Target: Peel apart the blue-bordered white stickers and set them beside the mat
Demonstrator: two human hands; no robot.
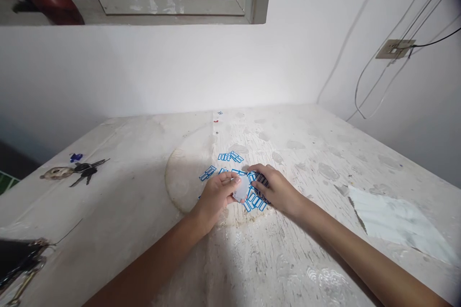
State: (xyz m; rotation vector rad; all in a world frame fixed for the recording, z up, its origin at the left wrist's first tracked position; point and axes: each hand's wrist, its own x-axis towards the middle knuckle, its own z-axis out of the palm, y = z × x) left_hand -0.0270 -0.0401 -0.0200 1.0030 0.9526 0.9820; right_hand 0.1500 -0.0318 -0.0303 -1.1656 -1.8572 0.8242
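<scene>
Left hand [216, 194]: thumb and fingers pinched a pale card [241, 190], held between them and the right fingertips; right hand [274, 188]: fingers curled in among blue-outlined pieces [256, 203], whether gripping any I could not tell; further pieces lay just beyond the fingers on the table [126, 192]; keys [86, 170] well left of the fingers, white sheet [399, 223] well right.

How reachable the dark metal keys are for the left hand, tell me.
Probably yes, by stretching: only whitish tabletop shows between the left hand and keys, though that hand holds a pale, flat piece.
</scene>
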